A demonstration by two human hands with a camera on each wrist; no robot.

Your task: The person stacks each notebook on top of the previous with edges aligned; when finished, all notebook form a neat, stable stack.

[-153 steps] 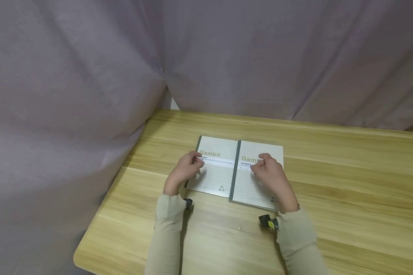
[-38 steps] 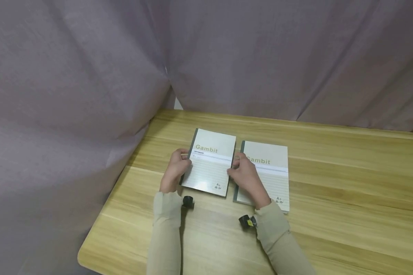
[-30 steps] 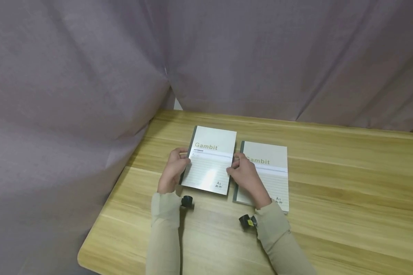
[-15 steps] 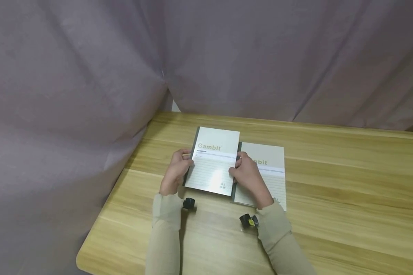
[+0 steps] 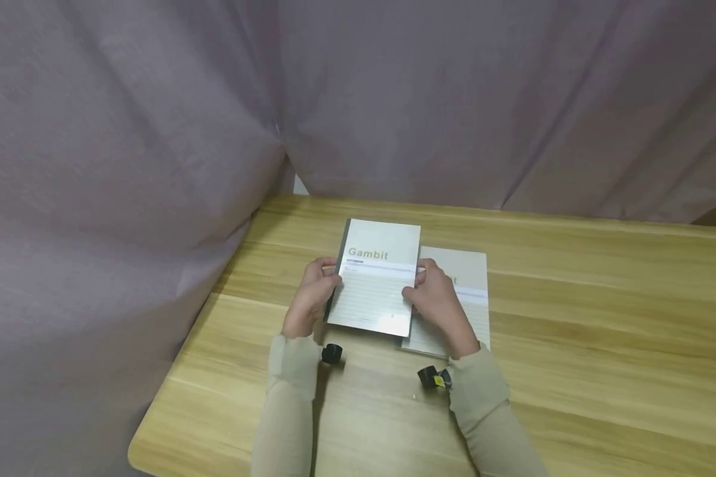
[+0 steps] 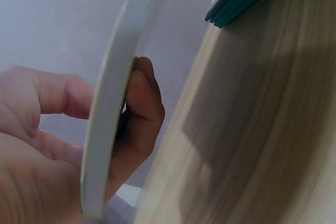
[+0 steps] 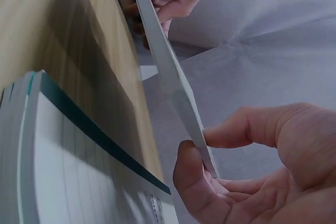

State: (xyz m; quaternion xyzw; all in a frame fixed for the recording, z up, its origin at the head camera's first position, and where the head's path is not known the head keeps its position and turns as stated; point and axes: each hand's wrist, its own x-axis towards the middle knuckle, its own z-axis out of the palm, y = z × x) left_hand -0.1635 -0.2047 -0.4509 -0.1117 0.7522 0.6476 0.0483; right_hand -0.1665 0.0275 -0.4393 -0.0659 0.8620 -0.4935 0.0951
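Observation:
Two pale "Gambit" notebooks with dark green spines are in view. I hold one notebook [image 5: 377, 278] lifted off the wooden table [image 5: 573, 331], its right part over the left edge of the other. My left hand [image 5: 311, 299] pinches its left edge, seen as a thin white edge [image 6: 107, 129] between thumb and fingers. My right hand [image 5: 438, 306] pinches its right edge [image 7: 173, 87]. The second notebook [image 5: 462, 298] lies flat on the table, partly under the held one, with its green spine [image 7: 94, 135] showing.
A grey-purple curtain [image 5: 155, 132] hangs close behind and to the left of the table. The table's rounded front left corner [image 5: 140, 450] is near. Small black wrist cameras [image 5: 332, 353] sit on both beige sleeves.
Both hands lifted the left notebook off the table and carried it rightward, so it now overlaps the left side of the other notebook, which has stayed put.

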